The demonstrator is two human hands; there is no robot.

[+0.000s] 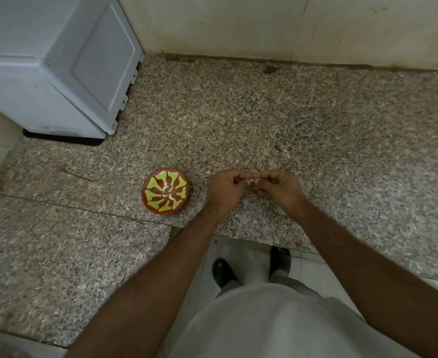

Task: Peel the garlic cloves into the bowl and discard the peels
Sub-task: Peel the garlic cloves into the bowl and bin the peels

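Inspection of the work surface, head view. I stand at a speckled granite counter (264,120) with both forearms extended over its front edge.

Hands: my left hand (225,188) and my right hand (281,187) meet just above the counter, to the right of the bowl. The fingers of both are curled inward. Between the fingertips of the two hands sits a small pale garlic clove (251,181), pinched from the left by my left hand and from the right by my right. Only a small part of the clove shows; I cannot tell how much skin remains on it.

Bowl: a small round bowl (149,187), reddish-brown with a yellow-green radiating pattern inside, stands upright on the counter just to the left of my left hand, apart from it. In its centre lie a few pale peeled cloves (166,192); their exact count is not clear.

Surroundings: a white appliance (45,73) stands on a dark base at the rear left of the counter, well apart from the bowl. A pale tiled wall (238,24) runs along the back. A seam line crosses the counter to the left of the bowl. Below the counter edge I see my light-coloured garment (264,324) and two dark sandals (223,272) on a pale floor.
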